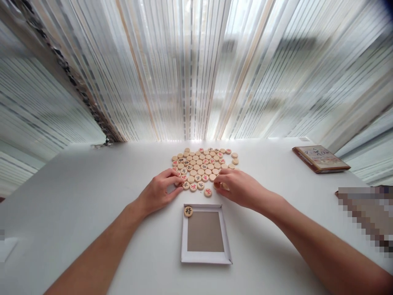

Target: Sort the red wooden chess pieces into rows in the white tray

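Note:
Many round wooden xiangqi pieces (200, 166) lie in a flat cluster on the white table, some with red or black characters up, others blank side up. At the cluster's near left edge, my left hand (160, 190) touches pieces with its fingertips, thumb and fingers apart. My right hand (239, 186) is at the near right edge, its thumb and fingers closed on a xiangqi piece (217, 185) that they partly hide. Between the hands lies a red-marked piece (208, 192). A shallow white box lid (207, 257) lies nearer me, with a black-marked piece (188, 211) in its far left corner.
A flat brown box with a printed picture (322, 157) lies at the far right of the table (101, 196). Striped sheer curtains (184, 73) hang behind the table's far edge. A pixelated patch (368, 213) covers something at the right.

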`<state>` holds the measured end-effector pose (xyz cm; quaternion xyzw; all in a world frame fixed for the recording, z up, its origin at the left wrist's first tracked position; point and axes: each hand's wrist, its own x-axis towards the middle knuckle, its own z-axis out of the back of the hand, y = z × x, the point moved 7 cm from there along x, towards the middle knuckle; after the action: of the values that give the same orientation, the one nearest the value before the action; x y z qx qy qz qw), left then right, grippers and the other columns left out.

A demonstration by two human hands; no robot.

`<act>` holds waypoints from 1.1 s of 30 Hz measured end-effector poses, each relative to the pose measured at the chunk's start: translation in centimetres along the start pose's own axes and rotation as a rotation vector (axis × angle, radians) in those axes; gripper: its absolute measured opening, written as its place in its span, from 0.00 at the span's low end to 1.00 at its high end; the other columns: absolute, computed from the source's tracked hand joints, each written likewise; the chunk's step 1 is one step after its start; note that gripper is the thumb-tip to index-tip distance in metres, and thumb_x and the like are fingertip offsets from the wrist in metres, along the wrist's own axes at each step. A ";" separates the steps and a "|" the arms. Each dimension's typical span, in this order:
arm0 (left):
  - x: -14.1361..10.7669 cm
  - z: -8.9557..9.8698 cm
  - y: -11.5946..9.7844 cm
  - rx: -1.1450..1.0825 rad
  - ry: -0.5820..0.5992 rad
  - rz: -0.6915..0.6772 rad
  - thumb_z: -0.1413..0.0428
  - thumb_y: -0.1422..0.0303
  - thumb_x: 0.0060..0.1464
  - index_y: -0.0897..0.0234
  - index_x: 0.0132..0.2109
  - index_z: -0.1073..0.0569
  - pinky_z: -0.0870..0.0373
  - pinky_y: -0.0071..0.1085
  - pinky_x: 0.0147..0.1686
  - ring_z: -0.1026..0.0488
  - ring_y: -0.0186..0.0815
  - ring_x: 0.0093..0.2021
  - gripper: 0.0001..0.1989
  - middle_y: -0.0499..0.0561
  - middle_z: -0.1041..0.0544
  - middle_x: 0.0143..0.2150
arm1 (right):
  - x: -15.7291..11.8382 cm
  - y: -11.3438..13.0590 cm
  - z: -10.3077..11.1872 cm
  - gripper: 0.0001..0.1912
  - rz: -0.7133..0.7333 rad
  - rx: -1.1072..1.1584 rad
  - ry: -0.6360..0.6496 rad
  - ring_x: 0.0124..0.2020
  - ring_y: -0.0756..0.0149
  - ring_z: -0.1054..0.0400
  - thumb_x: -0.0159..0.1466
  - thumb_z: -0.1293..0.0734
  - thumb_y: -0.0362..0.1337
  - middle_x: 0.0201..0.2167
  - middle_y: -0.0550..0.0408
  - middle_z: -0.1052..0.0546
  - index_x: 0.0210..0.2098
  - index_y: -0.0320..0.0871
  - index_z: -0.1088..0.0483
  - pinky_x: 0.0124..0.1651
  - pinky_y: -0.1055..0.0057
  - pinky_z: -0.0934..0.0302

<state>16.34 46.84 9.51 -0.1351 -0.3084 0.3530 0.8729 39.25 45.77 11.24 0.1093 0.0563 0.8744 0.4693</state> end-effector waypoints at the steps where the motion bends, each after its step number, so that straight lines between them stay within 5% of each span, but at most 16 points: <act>1: 0.0 0.0 0.1 0.001 0.001 0.001 0.38 0.70 0.65 0.61 0.48 0.17 0.19 0.39 0.53 0.19 0.42 0.49 0.06 0.56 0.20 0.48 | 0.0 -0.1 -0.1 0.07 0.001 0.001 0.008 0.32 0.62 0.25 0.68 0.28 0.29 0.33 0.50 0.20 0.34 0.43 0.18 0.33 0.70 0.39; 10: 0.1 0.3 0.6 0.033 -0.030 0.033 0.43 0.67 0.70 0.62 0.48 0.18 0.21 0.36 0.48 0.18 0.40 0.44 0.09 0.55 0.16 0.45 | 0.1 0.0 -0.3 0.10 -0.012 0.019 0.082 0.33 0.62 0.27 0.71 0.32 0.30 0.35 0.48 0.21 0.34 0.41 0.20 0.32 0.69 0.42; 18: 0.3 0.8 1.7 0.019 -0.092 0.163 0.42 0.66 0.69 0.64 0.41 0.17 0.26 0.32 0.34 0.21 0.37 0.32 0.10 0.53 0.15 0.36 | 0.0 0.3 -0.2 0.10 -0.006 0.036 0.101 0.32 0.61 0.28 0.70 0.32 0.31 0.34 0.48 0.21 0.32 0.41 0.22 0.33 0.68 0.42; 33: 0.3 0.2 2.0 -0.015 -0.062 0.200 0.41 0.65 0.67 0.64 0.42 0.16 0.26 0.31 0.36 0.23 0.36 0.33 0.10 0.53 0.17 0.38 | 0.0 0.1 -0.2 0.13 0.016 0.176 0.120 0.27 0.65 0.33 0.67 0.33 0.30 0.24 0.55 0.25 0.26 0.42 0.26 0.32 0.69 0.44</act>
<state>15.34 48.49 8.86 -0.1609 -0.3229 0.4401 0.8223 39.15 45.73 11.08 0.0982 0.1601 0.8747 0.4468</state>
